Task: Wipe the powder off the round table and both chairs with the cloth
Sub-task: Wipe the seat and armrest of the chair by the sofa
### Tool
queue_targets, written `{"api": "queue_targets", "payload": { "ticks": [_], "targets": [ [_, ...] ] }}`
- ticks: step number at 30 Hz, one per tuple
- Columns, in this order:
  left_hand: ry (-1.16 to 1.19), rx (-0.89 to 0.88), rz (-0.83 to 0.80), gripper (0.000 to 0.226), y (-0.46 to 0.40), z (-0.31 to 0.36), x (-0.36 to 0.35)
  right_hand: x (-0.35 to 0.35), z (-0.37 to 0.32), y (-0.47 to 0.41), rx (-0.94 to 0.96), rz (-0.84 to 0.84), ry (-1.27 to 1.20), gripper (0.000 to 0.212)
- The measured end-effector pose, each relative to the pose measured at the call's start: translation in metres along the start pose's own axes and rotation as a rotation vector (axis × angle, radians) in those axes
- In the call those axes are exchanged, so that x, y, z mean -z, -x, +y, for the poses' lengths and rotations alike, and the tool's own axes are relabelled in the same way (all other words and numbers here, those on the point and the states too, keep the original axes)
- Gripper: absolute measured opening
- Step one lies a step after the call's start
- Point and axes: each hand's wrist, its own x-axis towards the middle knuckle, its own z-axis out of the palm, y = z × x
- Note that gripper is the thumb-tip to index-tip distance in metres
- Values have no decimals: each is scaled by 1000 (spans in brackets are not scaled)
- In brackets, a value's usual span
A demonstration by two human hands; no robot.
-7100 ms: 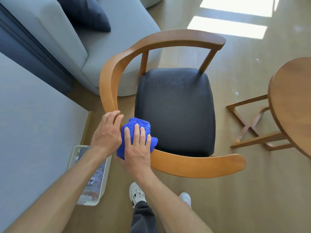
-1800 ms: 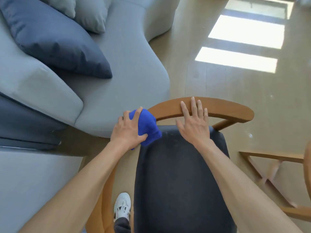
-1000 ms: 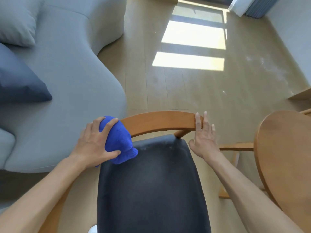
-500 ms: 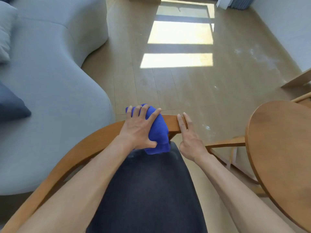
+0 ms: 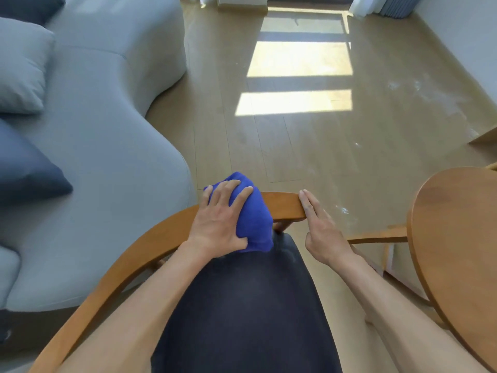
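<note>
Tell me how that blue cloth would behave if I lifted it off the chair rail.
The blue cloth bunches under the left hand and drapes over the chair rail, so it's probably soft, floppy and light. Lifted, it would likely sag and unfold rather than hold its shape.

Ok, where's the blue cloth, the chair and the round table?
Cloth (image 5: 255, 224), head view, its bare right side.
Chair (image 5: 282, 204), head view, the wooden top rail.
Round table (image 5: 457, 238), head view, the bare wooden top.
</note>
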Motion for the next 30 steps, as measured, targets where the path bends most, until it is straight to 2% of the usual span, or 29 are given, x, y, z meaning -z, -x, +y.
{"api": "queue_targets", "payload": {
  "ticks": [5, 8, 10, 13, 18, 24, 26, 28, 30],
  "targets": [
    [64, 302, 48, 100, 102, -74, 11, 2, -2, 2, -10, -20, 32, 87],
    [137, 493, 42, 103, 154, -89, 14, 1, -5, 2, -42, -28, 4, 87],
    [122, 529, 33, 103, 155, -86, 12, -2, -7, 2, -52, -26, -25, 88],
    [37, 473, 58, 104, 115, -70, 12, -1, -5, 1, -53, -24, -47, 88],
    [-105, 217, 0, 108, 31, -22, 6, 2, -2, -1, -44, -45, -164, 83],
    [-122, 1, -118, 109, -50, 71, 0, 4, -1, -6, -115, 3, -611, 51],
    [-97, -27, -99, 107, -64, 93, -3, 6, -1, -5, -124, 45, -730, 52],
    [-84, -36, -102, 107, -67, 96, -6, 8, 0, -6, -137, 33, -704, 56],
    [-49, -71, -136, 112, -65, 87, -2, 11, -1, -8, -154, 12, -569, 56]
  ]
}}
